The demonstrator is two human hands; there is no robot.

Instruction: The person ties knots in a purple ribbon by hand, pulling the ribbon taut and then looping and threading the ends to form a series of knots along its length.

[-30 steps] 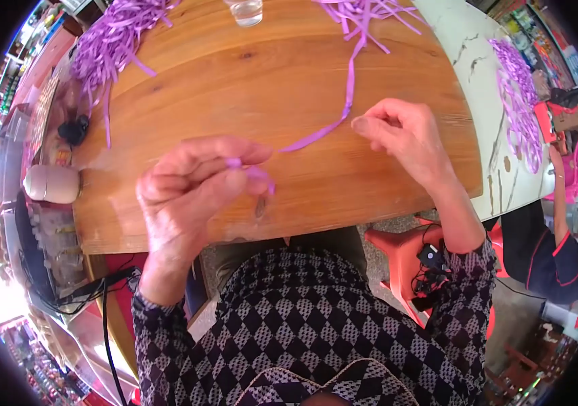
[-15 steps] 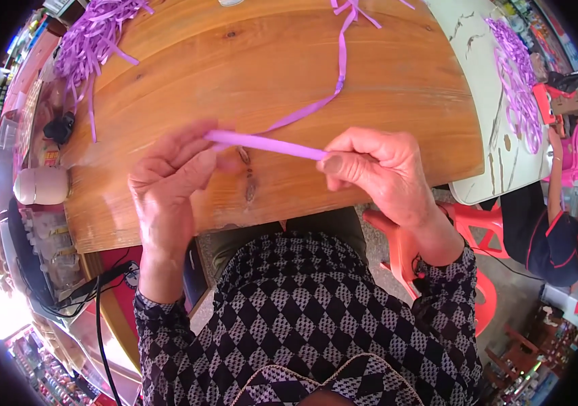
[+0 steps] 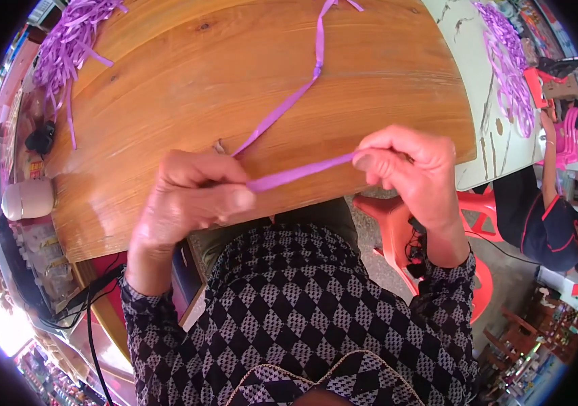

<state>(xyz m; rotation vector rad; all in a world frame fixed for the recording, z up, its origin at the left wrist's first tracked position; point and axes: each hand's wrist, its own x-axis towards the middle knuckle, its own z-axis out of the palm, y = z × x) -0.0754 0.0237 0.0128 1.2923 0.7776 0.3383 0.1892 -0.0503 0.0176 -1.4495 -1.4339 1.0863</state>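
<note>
A flat purple ribbon (image 3: 301, 172) is stretched between my two hands above the near edge of the wooden table. My left hand (image 3: 197, 189) pinches it between thumb and fingers at its lower end. Higher up and to the right, my right hand (image 3: 407, 169) grips the other end with thumb against forefinger. From beside my left hand a longer length of purple ribbon (image 3: 282, 107) runs up across the table, with a small knot partway along. Whether both lengths join inside my left fingers is hidden.
A heap of purple ribbon strips (image 3: 72, 47) hangs at the table's far left. More purple ribbon (image 3: 509, 74) lies on the white marbled table (image 3: 468, 54) at right. Red plastic stools (image 3: 390, 230) stand below it, and a person in dark clothes (image 3: 549, 227) is beyond.
My left hand has closed from a looser, blurred hold and moved right and down. My right hand has moved right, so the ribbon now slants up toward it.
</note>
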